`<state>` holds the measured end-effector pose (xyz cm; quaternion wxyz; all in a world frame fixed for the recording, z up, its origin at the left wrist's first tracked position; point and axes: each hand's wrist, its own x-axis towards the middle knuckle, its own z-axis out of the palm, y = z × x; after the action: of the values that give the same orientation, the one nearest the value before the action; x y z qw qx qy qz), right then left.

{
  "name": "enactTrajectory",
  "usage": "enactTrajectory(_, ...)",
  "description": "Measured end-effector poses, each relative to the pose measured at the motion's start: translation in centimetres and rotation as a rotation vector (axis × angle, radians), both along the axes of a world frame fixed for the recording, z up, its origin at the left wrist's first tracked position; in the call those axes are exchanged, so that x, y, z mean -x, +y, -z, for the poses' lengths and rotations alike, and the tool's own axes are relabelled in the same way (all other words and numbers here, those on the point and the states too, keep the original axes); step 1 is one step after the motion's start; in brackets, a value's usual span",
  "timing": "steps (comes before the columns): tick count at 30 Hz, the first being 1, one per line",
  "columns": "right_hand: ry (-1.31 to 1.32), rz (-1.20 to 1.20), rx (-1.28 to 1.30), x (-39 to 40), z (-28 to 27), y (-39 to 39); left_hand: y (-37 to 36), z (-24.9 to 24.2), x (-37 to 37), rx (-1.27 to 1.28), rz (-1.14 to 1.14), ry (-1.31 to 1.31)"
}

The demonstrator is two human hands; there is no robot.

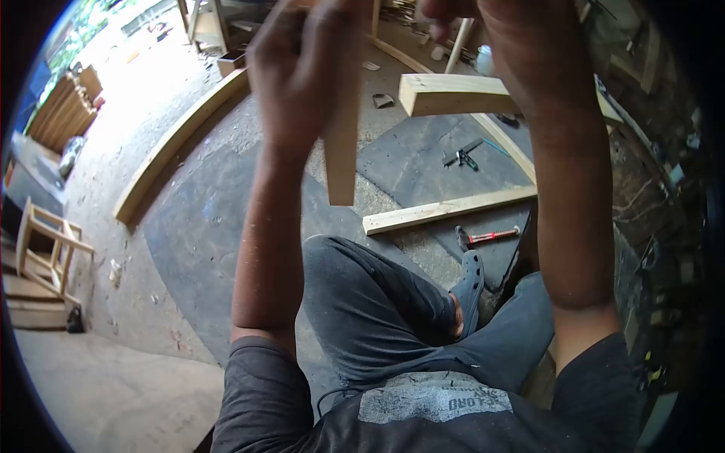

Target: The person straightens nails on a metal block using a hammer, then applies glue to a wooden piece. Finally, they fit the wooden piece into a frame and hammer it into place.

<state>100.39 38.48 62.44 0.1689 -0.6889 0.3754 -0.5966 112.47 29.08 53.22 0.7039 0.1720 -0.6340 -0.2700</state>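
Observation:
My left hand (298, 79) is raised at the top of the view, slightly blurred, its fingers wrapped round a pale wooden plank (342, 170). The plank's lower end hangs down in front of my knee. My right hand (502, 19) is up at the top edge, with most of its fingers cut off by the frame; whether it holds anything is hidden. Behind my right wrist, a thick wooden beam (453, 97) shows its squared end. On the floor before me lie a wooden batten (445, 210) and a hammer (491, 236) with a red handle.
A try square (462, 155) lies on the dark floor sheet (219, 241). One long wooden beam (177, 143) stretches along the left. A small wooden stool frame (51, 245) stands at far left, below stacked boards (64, 109). My foot in a clog (470, 291) is near the hammer.

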Motion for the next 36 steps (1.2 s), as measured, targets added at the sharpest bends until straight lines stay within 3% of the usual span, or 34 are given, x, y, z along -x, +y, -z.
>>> enactTrajectory(1,-0.013,-0.043,-0.01,-0.2,0.1,0.1,1.0,0.4,0.0,-0.02,0.111,-0.023)
enactTrajectory(2,-0.06,-0.219,0.132,-0.2,0.4,0.1,1.6,0.9,0.3,0.099,0.163,-0.023)
enactTrajectory(3,-0.051,-0.238,0.127,-0.5,0.4,0.4,1.6,1.4,0.4,0.224,0.213,-0.024)
enactTrajectory(5,-0.094,-0.021,0.131,-0.6,0.4,0.9,0.7,2.2,0.0,0.222,0.09,-0.145)
enactTrajectory(6,0.154,-0.089,0.286,5.2,2.6,-1.3,-0.2,2.8,0.7,0.295,0.185,-0.02)
enactTrajectory(7,0.083,-0.052,0.283,6.4,3.5,-1.2,-0.3,3.6,0.5,0.289,0.181,-0.016)
enactTrajectory(9,0.088,0.068,0.277,7.0,5.3,1.5,-0.2,5.6,-0.5,-0.107,0.106,-0.217)
enactTrajectory(10,-0.054,0.105,0.292,9.0,6.6,1.9,-1.5,7.6,-0.7,-0.19,0.099,-0.261)
enactTrajectory(11,-0.111,-0.282,0.32,11.5,7.8,3.0,-3.2,10.5,-0.9,-0.276,0.092,-0.307)
enactTrajectory(12,0.006,0.195,0.345,14.0,9.5,2.9,-5.4,13.6,-1.1,-0.406,0.134,-0.32)
enactTrajectory(13,0.066,0.303,0.248,16.2,11.0,4.3,-7.9,17.1,-1.3,-0.545,0.175,-0.336)
enactTrajectory(15,0.189,0.345,0.1,17.2,12.2,5.5,-12.4,23.9,-1.8,-0.844,-0.013,-0.702)
enactTrajectory(17,0.308,0.503,-0.006,18.0,14.5,6.2,-16.4,32.5,-1.2,-0.893,-0.016,-0.871)
enactTrajectory(19,0.219,0.438,-0.077,18.4,17.0,5.8,-18.7,39.6,0.4,-0.73,0.001,-0.986)
enactTrajectory(21,0.129,0.383,-0.151,18.4,19.0,5.5,-20.2,43.1,3.4,-0.706,-0.021,-1.275)
enactTrajectory(24,0.005,0.132,-0.216,18.3,20.9,4.5,-19.2,44.6,7.3,-0.632,-0.07,-1.404)
enactTrajectory(29,0.008,0.075,-0.267,18.2,23.2,3.4,-18.1,46.3,9.6,-0.44,-0.142,-1.475)
enactTrajectory(33,-0.009,0.016,-0.298,17.3,23.5,2.3,-16.8,42.4,8.5,-0.3,-0.281,-1.629)
enactTrajectory(36,0.047,0.035,-0.299,17.2,24.0,1.5,-14.7,38.0,6.5,-0.462,-0.249,-1.248)
